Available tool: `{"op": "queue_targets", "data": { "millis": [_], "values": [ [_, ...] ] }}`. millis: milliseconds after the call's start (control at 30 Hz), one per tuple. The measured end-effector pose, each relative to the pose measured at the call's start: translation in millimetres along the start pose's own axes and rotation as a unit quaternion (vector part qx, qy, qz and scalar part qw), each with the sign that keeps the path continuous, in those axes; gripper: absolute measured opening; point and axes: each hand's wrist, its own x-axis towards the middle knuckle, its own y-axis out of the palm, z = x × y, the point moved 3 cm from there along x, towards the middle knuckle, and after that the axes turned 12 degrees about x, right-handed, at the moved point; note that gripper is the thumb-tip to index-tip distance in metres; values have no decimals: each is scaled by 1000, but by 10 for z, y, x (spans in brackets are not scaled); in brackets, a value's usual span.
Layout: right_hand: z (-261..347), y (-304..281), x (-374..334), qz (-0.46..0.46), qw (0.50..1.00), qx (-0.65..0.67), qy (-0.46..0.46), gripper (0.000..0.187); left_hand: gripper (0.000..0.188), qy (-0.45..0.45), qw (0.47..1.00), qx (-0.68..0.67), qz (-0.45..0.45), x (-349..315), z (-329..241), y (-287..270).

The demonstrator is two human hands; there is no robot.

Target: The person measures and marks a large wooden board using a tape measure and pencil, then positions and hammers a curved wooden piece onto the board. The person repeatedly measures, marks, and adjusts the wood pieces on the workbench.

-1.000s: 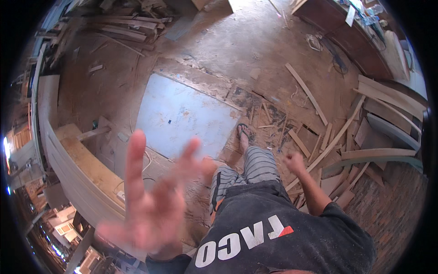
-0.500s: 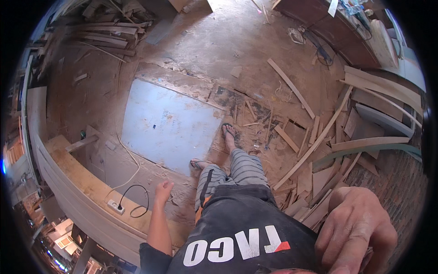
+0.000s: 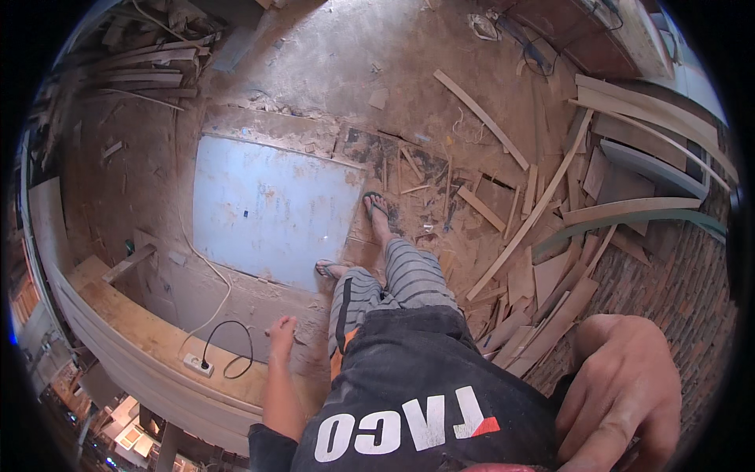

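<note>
My left hand (image 3: 281, 330) hangs by my hip with its fingers loosely curled and holds nothing. It is nearest to a looped black cable (image 3: 230, 350) and a white power strip (image 3: 197, 363) lying on a curved wooden bench (image 3: 149, 334). Close to the camera at the lower right, my right hand (image 3: 621, 393) is raised and empty, its fingers stretched downward. I stand in striped trousers and sandals (image 3: 376, 204), at the edge of a pale blue-grey sheet (image 3: 263, 208) that lies flat on the dusty floor.
Many wooden strips and offcuts (image 3: 535, 212) litter the floor to my right, and curved boards (image 3: 629, 208) are stacked beyond them. A brick surface (image 3: 680, 279) is at the far right. More planks (image 3: 149, 71) lie piled at the upper left.
My left hand was raised and spread close to the camera and has dropped to my side. My right hand has come up close to the camera at the lower right.
</note>
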Motion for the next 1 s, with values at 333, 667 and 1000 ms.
{"op": "queue_targets", "data": {
  "millis": [333, 667, 1000],
  "values": [
    [-636, -420, 1247, 31, 921, -168, -350, 72, 55, -22, 996, -70, -42, 554, 1189, 347],
    [-1844, 120, 2544, 234, 921, 45, -308, 132, 65, -46, 986, -139, -85, -305, 815, 301],
    [-3172, 974, 3525, 215, 972, 80, 55, 137, 65, -34, 962, -248, -106, -91, 1820, 935]
  ]
}}
